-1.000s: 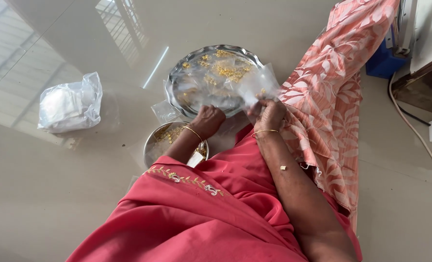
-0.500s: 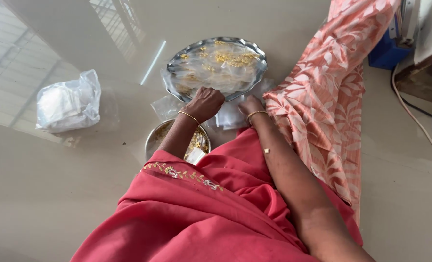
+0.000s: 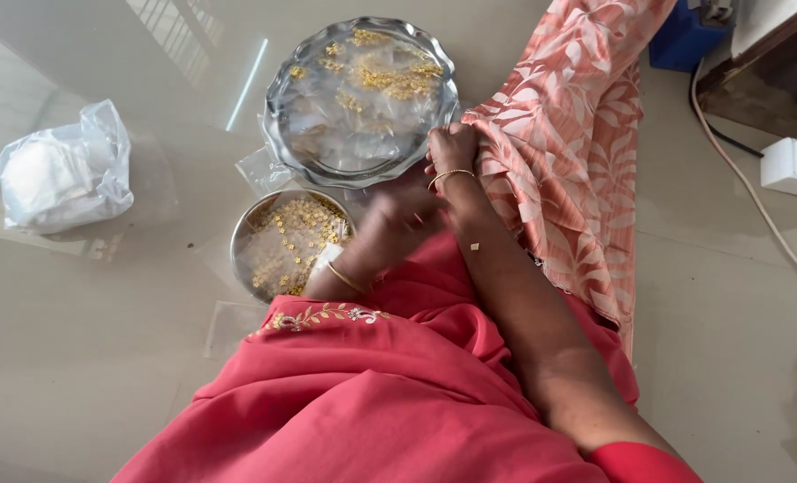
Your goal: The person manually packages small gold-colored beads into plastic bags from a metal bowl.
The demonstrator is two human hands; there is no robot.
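Note:
A large steel plate (image 3: 277, 134) with a scalloped rim lies on the glossy floor, holding clear little pouches and small golden pieces (image 3: 396, 79). Below it stands a small steel bowl (image 3: 244, 234) with more golden pieces and pouches. My right hand (image 3: 452, 150) rests at the plate's near right rim with its fingers curled, next to the peach patterned cloth (image 3: 568, 161). My left hand (image 3: 400, 213) is blurred between plate and bowl; its fingers cannot be made out. Both wrists wear thin gold bangles.
A tied white plastic bag (image 3: 63, 174) sits on the floor at the left. Flat clear pouches (image 3: 224, 326) lie beside the bowl. At the right are a white power strip (image 3: 796, 165), a white cable (image 3: 756, 224) and a blue box (image 3: 685, 36). Red cloth covers my lap.
One second ago my right hand held a clear pouch over the plate. Both hands have since dropped to the plate's near edge, and the left hand is moving toward the bowl.

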